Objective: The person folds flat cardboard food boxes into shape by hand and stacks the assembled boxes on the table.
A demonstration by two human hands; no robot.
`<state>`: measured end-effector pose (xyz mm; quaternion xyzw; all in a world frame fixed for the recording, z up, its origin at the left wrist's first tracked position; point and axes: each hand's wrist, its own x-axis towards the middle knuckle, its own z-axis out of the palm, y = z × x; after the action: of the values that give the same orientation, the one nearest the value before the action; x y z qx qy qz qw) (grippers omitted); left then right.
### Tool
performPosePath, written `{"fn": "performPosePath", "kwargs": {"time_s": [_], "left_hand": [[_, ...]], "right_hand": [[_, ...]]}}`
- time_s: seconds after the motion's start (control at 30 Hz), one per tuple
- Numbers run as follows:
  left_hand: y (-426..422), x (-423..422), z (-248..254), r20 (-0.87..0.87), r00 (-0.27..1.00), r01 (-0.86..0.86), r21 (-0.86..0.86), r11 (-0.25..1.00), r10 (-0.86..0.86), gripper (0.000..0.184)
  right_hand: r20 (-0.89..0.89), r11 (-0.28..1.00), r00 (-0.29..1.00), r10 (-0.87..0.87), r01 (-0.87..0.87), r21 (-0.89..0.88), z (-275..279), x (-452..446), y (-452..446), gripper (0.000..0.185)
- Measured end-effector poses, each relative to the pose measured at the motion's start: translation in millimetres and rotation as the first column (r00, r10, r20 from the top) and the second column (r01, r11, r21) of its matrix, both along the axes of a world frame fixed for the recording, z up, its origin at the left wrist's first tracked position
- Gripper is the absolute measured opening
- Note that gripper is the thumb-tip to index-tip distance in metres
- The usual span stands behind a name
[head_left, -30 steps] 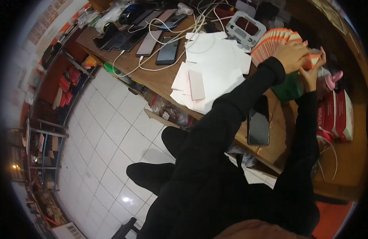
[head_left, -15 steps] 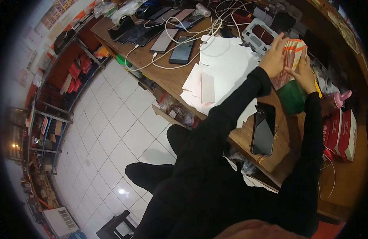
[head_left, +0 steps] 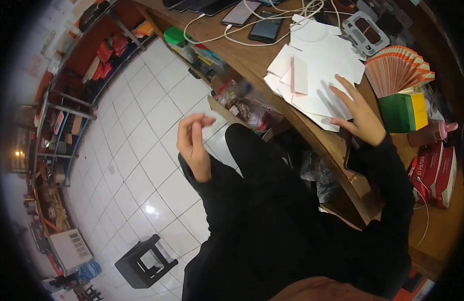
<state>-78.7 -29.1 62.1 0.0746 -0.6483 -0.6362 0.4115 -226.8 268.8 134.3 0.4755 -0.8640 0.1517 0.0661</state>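
My right hand (head_left: 361,114) hovers over loose white papers (head_left: 325,65) on the wooden desk, fingers spread and holding nothing. Away from the desk, my left hand (head_left: 194,148) is raised above the tiled floor, its fingers loosely bent and nothing visible in it. A pale folded slip (head_left: 299,75) lies on top of the papers. Beyond my right hand, a fanned-out stack of orange-edged paper slips (head_left: 397,69) rises from a green and yellow box (head_left: 398,111). Partly hidden by my right sleeve is a dark phone (head_left: 353,159).
Phones (head_left: 266,27) and tangled white cables (head_left: 212,39) cover the desk's far end. A grey plastic frame (head_left: 365,32), a pink-lidded bottle (head_left: 430,133) and red packages (head_left: 433,173) stand to the right. A black stool (head_left: 145,261) is on the floor.
Both hands have let go of the fanned slips. My left hand has swung far left over the floor; my right has come back over the white papers. The view has shifted.
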Motion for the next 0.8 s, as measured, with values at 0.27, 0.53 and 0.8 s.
{"fn": "performPosePath", "kwargs": {"time_s": [0.27, 0.53, 0.8], "left_hand": [[-3, 69, -57, 0.081, 0.995, -0.071, 0.28, 0.957, 0.05, 0.015], [14, 78, -6, 0.13, 0.989, -0.084, 0.056, 0.995, 0.077, 0.014], [84, 38, 0, 0.159, 0.934, 0.353, -0.548, 0.758, -0.32, 0.073]], "right_hand": [[0.433, 0.946, 0.901, -0.002, -0.139, 0.294, -1, -62, -12, 0.042], [-0.306, 0.953, 0.914, -0.266, 0.201, -0.228, 9, -5, -7, 0.031], [-0.189, 0.826, 0.884, -0.427, 0.297, -0.479, -5, 96, -48, 0.023]]}}
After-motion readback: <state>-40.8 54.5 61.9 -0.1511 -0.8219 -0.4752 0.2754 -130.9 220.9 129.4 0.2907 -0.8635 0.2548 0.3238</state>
